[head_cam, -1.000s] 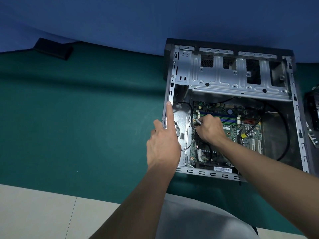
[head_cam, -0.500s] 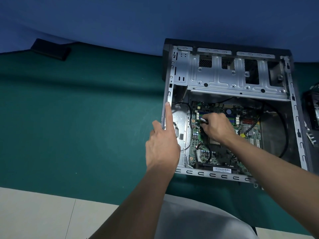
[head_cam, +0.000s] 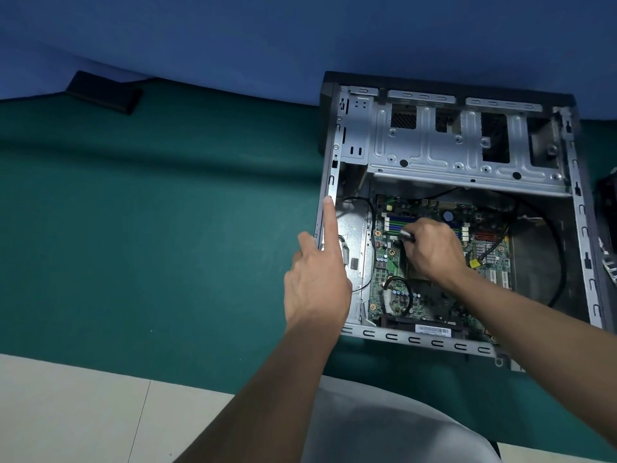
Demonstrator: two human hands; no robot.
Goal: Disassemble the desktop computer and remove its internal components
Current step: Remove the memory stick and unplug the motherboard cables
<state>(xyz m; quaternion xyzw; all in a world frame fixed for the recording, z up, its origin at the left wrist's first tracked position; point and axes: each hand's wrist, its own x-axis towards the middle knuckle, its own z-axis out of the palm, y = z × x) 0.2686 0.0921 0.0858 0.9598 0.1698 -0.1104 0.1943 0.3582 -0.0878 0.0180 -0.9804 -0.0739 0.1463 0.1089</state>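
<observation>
An open desktop computer case (head_cam: 467,148) lies on its side on the green mat, metal frame up. A green motherboard (head_cam: 434,305) sits inside with blue memory slots and black cables. My left hand (head_cam: 317,275) rests on the case's left rim, index finger straight along the edge, thumb outside it. My right hand (head_cam: 430,248) is over the middle of the motherboard, fingers curled round a small metal-tipped tool (head_cam: 405,234), likely a screwdriver, whose end shows at the thumb. The board under that hand is hidden.
A green mat (head_cam: 150,245) covers the table, with a blue cloth behind. A flat black object (head_cam: 103,91) lies at the mat's far left. Dark parts (head_cam: 607,222) sit at the right edge beside the case. Pale floor tiles show below.
My right hand has shifted a little to the right and farther up the motherboard with the tool. My left hand stays on the case's rim.
</observation>
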